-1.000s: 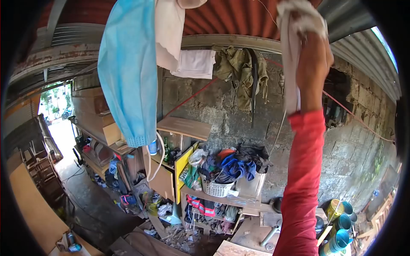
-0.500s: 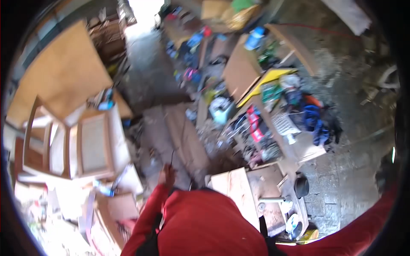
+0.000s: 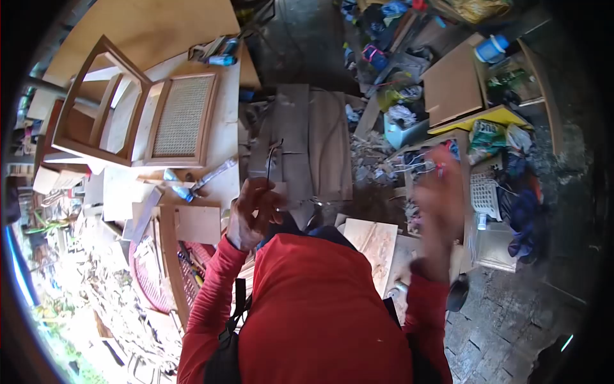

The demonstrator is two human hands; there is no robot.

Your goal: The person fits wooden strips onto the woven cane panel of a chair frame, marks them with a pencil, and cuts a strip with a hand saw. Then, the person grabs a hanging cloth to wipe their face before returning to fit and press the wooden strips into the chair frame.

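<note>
My left hand [image 3: 252, 208] is closed in a pinch around a thin dark rod [image 3: 270, 168], which points upward and bends at its top. Motion smears my right hand [image 3: 441, 192], raised in front of the clutter on the right; its fingers and anything in them cannot be made out. Left of my left hand, a wooden frame with a woven cane panel [image 3: 182, 118] joins an open wooden frame [image 3: 96, 109] on a pale worktop [image 3: 220, 137].
Flattened cardboard [image 3: 329, 144] covers the floor ahead. Right of it lie a light-blue bin [image 3: 400, 131], a white basket [image 3: 486, 197] and loose wooden panels [image 3: 453, 83]. Nearer are a pale board [image 3: 371, 246] and, at left, a red woven seat [image 3: 146, 275].
My view has swung left and closer to the worktop. My right hand has come up from the lower right into the middle right. The left hand still holds the rod.
</note>
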